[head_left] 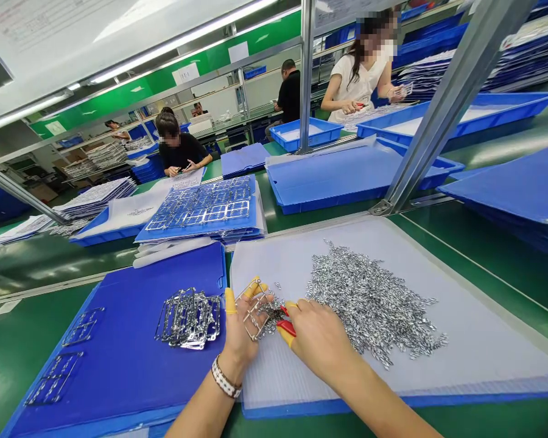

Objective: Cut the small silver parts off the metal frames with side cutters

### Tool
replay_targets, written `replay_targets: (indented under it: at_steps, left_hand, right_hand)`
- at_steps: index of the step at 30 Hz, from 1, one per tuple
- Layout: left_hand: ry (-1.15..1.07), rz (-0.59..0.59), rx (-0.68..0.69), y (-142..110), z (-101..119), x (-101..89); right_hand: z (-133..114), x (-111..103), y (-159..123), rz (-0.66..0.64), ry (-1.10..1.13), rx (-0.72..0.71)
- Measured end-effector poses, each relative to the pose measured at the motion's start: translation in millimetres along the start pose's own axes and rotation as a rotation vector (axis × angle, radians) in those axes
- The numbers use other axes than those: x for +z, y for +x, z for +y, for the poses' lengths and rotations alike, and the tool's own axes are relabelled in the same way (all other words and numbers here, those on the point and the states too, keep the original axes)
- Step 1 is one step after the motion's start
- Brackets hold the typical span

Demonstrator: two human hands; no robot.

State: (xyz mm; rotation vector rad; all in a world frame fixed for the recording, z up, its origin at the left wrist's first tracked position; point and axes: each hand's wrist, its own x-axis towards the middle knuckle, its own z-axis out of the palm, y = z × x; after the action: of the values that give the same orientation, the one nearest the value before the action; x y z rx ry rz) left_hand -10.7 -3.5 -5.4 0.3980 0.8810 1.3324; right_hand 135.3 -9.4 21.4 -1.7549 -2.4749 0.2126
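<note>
Pointing pliers (287,326) leftward at metal frame (252,302)

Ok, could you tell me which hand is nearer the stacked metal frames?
Left hand: just beside the stacked metal frames, to their right. Right hand: farther off, beyond the left hand.

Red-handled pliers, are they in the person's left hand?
No, the red-handled pliers are gripped in the right hand, while the left hand holds a metal frame.
</note>
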Motion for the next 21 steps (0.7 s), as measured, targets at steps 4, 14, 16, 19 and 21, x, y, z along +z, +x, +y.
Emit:
replay_targets:
  at_steps: [4, 14, 16, 19, 21]
  left_hand:
    - [-0.062, 0.013, -0.018, 0.5, 2.3, 4.0]
    - [0.021, 0.004, -0.004, -1.4, -4.1, 1.0]
    - [0.027, 0.014, 0.014, -1.9, -4.2, 1.9]
    - [0.036, 0.027, 0.045, -1.7, -3.2, 2.2]
    - [0.042, 0.024, 0.047, -0.3, -3.1, 0.5]
  right_hand:
    - [-6.8, -0.1, -5.5, 0.008, 0.064, -0.035]
    - [-15.4, 3.7, -4.0, -0.005, 0.080, -0.064]
    - [-17.4, 3.1, -4.3, -0.002, 0.050, -0.060]
    - [-19.2, 2.1, -4.8, 0.007, 0.010, -0.060]
    - [-16.8, 1.4, -5.7, 0.009, -0.005, -0.051]
